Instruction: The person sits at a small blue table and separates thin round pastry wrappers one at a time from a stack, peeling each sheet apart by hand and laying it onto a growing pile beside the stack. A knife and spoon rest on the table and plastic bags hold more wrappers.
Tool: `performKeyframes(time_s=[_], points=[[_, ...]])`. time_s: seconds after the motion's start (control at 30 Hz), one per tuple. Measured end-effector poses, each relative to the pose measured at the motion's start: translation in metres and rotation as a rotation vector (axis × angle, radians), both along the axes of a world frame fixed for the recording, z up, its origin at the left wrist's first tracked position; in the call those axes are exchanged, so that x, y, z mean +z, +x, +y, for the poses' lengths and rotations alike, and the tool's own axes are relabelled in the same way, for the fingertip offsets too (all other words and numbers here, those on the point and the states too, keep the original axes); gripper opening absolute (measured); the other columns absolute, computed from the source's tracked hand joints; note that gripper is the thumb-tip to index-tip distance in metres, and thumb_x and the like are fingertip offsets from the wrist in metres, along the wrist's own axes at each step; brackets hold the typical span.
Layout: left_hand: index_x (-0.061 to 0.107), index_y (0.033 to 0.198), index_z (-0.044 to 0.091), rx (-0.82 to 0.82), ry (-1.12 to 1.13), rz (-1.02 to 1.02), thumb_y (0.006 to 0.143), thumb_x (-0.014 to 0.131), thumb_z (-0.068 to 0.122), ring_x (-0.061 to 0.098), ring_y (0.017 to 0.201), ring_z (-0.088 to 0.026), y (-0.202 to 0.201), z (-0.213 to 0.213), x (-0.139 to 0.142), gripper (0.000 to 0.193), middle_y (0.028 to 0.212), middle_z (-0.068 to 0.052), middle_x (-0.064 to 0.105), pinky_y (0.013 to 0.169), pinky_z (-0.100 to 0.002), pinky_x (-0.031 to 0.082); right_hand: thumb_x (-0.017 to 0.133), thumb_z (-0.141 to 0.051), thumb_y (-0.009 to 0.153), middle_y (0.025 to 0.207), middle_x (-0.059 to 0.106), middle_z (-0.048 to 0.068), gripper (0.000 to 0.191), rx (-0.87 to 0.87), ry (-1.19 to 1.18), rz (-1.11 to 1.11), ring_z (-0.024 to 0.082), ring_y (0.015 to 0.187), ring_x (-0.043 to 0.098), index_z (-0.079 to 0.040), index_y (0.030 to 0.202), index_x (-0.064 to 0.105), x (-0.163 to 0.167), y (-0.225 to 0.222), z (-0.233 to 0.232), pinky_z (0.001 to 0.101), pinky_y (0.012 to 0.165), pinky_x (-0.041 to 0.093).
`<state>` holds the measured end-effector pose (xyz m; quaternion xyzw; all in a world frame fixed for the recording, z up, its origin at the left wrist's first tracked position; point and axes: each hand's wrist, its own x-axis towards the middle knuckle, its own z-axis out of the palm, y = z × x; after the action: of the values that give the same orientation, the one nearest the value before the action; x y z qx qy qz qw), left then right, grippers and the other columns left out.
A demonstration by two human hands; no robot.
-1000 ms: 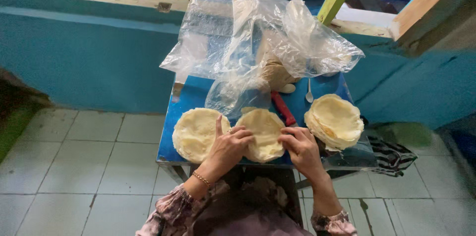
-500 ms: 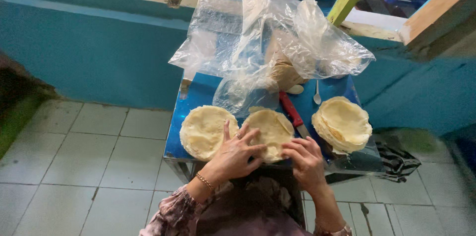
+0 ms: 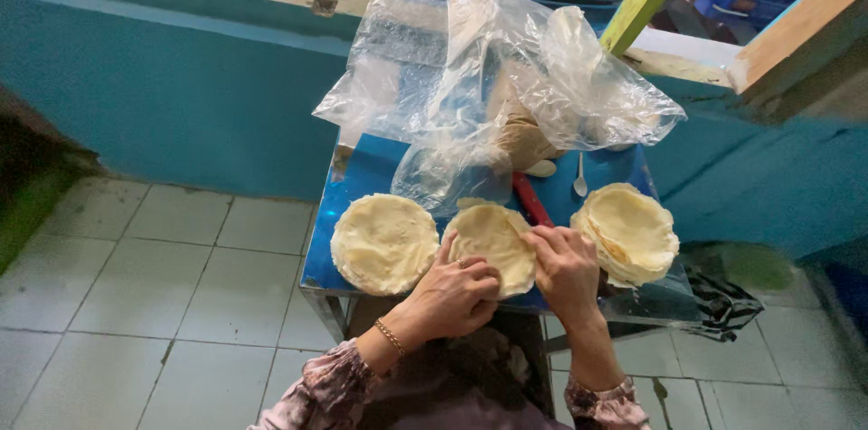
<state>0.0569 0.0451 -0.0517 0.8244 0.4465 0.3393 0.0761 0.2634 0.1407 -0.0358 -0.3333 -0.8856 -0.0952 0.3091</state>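
Surface: a small blue-topped metal table [image 3: 362, 186] on a pale tiled floor [image 3: 136, 303], set against a teal wall [image 3: 181, 77].

Your left hand [image 3: 452, 290] and right hand [image 3: 565, 267] both press fingers onto the near edge of the round pale dough sheet [image 3: 493, 245] at the table's middle; neither hand closes around it.

Beside it: a left stack of pale rounds [image 3: 384, 243], a right stack [image 3: 628, 233], and crumpled clear plastic bags [image 3: 488, 77].

Hidden: the bags' contents are hard to make out.

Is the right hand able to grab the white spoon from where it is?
Probably yes. The right hand rests on the middle wrapper, and the spoon lies just beyond on the blue table, with nothing between.
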Motion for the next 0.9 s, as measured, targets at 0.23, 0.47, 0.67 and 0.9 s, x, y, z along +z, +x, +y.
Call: performKeyframes(time_s=[0.23,0.47,0.67,0.9], points=[[0.068,0.115,0.012,-0.027,0.072,0.029,0.09,0.067,0.019,0.064,0.117,-0.024,0.016,-0.001,-0.007,0.027,0.112,-0.003,0.069,0.118,-0.066,0.029,0.07,-0.012,0.078,0.111,0.071,-0.002,0.035,-0.113,-0.011,-0.081,0.023,0.105,0.063,-0.018,0.113,0.076,0.004,-0.016,0.016,0.043,0.086,0.048],[0.068,0.121,0.013,0.117,0.24,0.007,0.089,0.067,0.018,0.063,0.123,-0.025,0.005,-0.029,-0.007,0.032,0.124,-0.006,0.069,0.116,-0.058,0.035,0.073,-0.015,0.089,0.114,0.072,0.0,0.022,0.213,-0.11,0.207,0.023,0.11,0.064,-0.015,0.111,0.073,0.017,-0.062,-0.008,0.0404,0.093,0.048],[0.071,0.116,0.015,0.513,0.16,0.094,0.086,0.07,0.023,0.064,0.111,-0.023,-0.08,-0.072,0.002,0.031,0.118,-0.006,0.069,0.108,-0.058,0.031,0.077,-0.021,0.078,0.108,0.073,0.003,0.026,0.669,-0.236,0.016,0.027,0.103,0.064,-0.012,0.102,0.074,0.023,-0.105,-0.024,0.0427,0.094,0.047],[0.074,0.102,0.018,0.488,-0.032,-0.001,0.079,0.077,0.036,0.064,0.106,-0.017,-0.11,-0.063,0.014,0.029,0.109,0.003,0.071,0.108,-0.06,0.028,0.077,-0.019,0.085,0.097,0.074,0.0,0.007,0.695,-0.495,-0.031,0.024,0.092,0.065,-0.014,0.089,0.073,0.023,-0.115,-0.004,0.039,0.083,0.051]])
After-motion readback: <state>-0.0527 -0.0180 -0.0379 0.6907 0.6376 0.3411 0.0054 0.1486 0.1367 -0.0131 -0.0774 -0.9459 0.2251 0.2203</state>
